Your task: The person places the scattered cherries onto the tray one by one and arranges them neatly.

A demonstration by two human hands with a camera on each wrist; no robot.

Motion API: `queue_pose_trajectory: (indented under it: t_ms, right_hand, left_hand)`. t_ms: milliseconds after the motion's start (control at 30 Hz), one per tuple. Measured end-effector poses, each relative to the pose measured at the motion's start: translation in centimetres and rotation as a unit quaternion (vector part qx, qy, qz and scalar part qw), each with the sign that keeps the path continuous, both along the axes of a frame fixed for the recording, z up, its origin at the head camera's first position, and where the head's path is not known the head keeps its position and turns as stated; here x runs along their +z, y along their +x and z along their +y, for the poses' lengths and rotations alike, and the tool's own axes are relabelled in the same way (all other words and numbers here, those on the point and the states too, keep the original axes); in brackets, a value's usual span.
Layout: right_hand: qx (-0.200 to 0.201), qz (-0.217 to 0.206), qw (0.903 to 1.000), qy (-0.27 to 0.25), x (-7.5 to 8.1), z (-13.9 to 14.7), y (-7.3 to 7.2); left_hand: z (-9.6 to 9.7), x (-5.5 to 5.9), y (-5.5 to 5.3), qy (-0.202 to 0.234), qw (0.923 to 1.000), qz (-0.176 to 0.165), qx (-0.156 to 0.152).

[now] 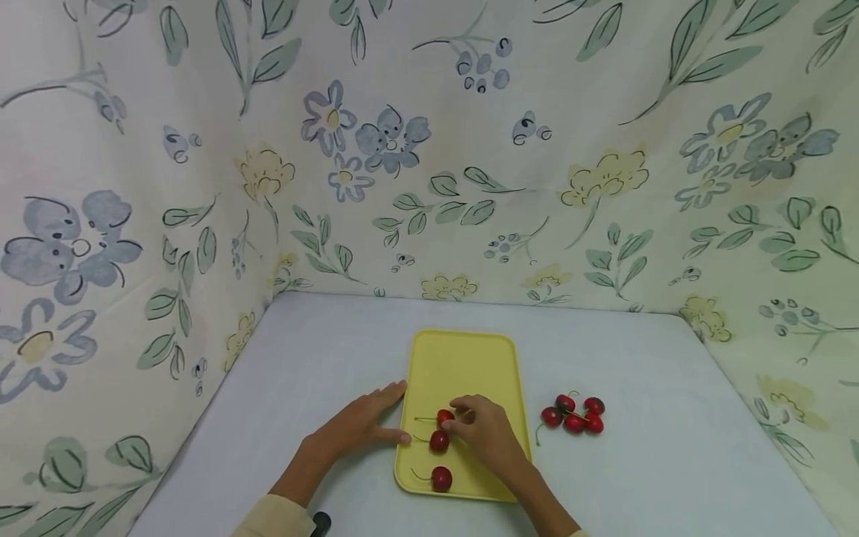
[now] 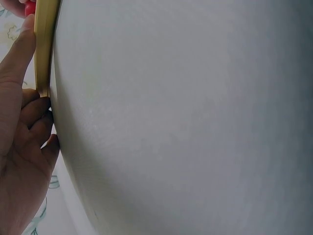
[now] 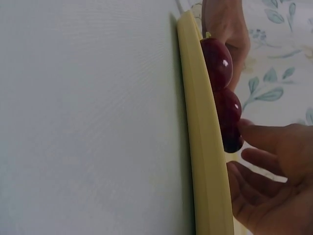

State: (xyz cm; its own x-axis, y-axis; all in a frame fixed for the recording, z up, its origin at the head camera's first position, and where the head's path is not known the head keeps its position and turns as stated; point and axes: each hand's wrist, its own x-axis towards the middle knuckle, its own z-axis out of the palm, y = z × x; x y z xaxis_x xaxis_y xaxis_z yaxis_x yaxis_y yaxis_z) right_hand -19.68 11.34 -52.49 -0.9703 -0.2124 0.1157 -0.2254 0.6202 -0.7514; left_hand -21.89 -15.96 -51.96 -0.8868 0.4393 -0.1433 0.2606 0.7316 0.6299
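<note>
A yellow tray (image 1: 466,358) lies on the table with three red cherries near its left side, their stems pointing left. My right hand (image 1: 490,436) is over the tray, thumb and index finger about the farthest cherry (image 1: 445,418). In the right wrist view, my right hand (image 3: 279,166) has its thumb against that cherry (image 3: 232,139). The middle cherry (image 1: 439,441) sits close by it, and the nearest cherry (image 1: 441,479) lies apart. My left hand (image 1: 356,425) rests at the tray's left edge, fingers extended and thumb at the rim (image 2: 44,49).
Several more cherries (image 1: 573,423) lie in a cluster on the white table (image 1: 671,388), right of the tray. Floral fabric (image 1: 429,149) hangs behind the table and along its sides. A small dark object (image 1: 322,522) shows beside the left sleeve.
</note>
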Motion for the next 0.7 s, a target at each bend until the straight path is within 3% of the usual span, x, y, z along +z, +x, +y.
queue_pose_trajectory:
  t_ms: [333,700]
  right_hand:
    - [-0.015,0.001,0.9997,-0.017,0.4,1.3,0.5]
    - [-0.063,-0.010,0.9969,-0.046,1.7,3.8,1.3]
  left_hand:
    - [0.1,-0.1,0.1,-0.001,1.0000,0.003,-0.005]
    - [0.1,-0.1,0.0,0.007,1.0000,-0.001,-0.002]
